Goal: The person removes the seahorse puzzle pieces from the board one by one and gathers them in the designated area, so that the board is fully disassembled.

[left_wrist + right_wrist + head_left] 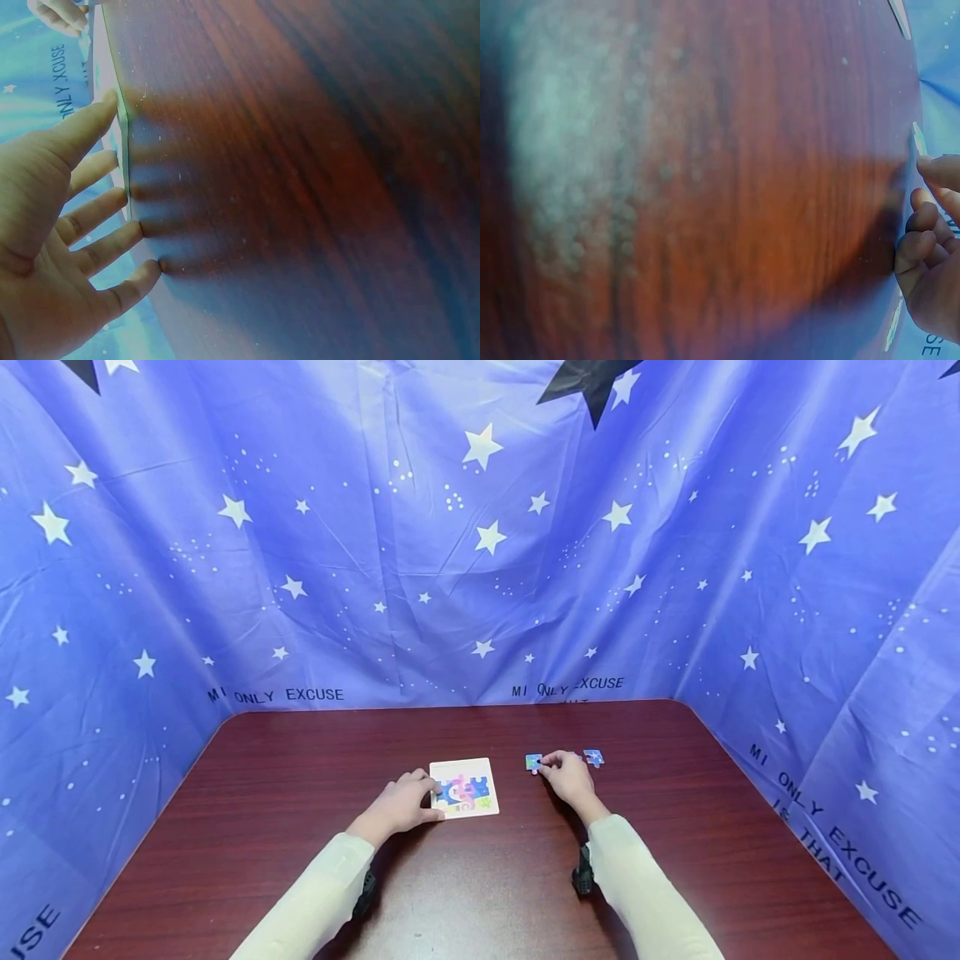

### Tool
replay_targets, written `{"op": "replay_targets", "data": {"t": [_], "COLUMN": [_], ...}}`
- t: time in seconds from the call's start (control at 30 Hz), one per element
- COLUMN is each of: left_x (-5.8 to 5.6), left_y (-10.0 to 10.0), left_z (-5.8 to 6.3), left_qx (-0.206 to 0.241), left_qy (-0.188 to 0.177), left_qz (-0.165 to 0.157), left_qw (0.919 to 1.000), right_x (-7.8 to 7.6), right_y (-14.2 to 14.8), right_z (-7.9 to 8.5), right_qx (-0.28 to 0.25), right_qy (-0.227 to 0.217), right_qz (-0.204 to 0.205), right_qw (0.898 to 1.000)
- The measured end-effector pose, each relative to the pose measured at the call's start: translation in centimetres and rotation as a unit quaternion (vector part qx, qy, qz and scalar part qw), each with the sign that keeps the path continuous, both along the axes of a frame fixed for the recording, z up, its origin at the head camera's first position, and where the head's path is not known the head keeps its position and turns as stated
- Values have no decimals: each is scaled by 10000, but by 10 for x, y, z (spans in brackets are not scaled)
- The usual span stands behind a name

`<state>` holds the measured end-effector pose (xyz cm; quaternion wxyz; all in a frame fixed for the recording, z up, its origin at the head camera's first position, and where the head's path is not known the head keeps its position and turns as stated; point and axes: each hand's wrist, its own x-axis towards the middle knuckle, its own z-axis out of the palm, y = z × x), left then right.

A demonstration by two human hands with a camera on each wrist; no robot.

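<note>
A white-bordered puzzle board (461, 767) lies on the table, partly filled with blue and pink jigsaw pieces (477, 788). My left hand (405, 800) rests at its left side. In the left wrist view the fingers of the left hand (82, 217) are spread and nearly straight, the thumb on the board's edge and the little fingertip down on the tabletop. Right of the board, my right hand (570, 778) pinches a blue jigsaw piece (532, 762) between thumb and forefinger. In the right wrist view this piece (919, 138) shows edge-on at the fingertips, the other fingers curled.
Another blue jigsaw piece (593, 757) lies just beyond the right hand, with a further piece mostly hidden behind the knuckles. The dark red wooden table (300, 760) ends at a blue star-patterned curtain (420, 543) on the back and both sides.
</note>
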<state>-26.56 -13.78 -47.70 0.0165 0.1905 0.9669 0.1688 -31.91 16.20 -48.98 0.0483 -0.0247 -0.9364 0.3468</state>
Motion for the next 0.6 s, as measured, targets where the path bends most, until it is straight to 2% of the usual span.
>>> {"op": "replay_targets", "data": {"t": [0.33,0.6], "left_x": [0,1], "left_y": [0,0], "left_z": [0,0], "left_qx": [14,41], "left_qy": [86,56], "left_qz": [-26,-30], "left_qw": [10000,10000], "right_x": [-2,-1], "right_y": [-2,0], "right_z": [-3,-1], "right_qx": [-69,-173], "right_qy": [75,-39], "right_qz": [-145,-159], "right_qw": [9998,9997]}}
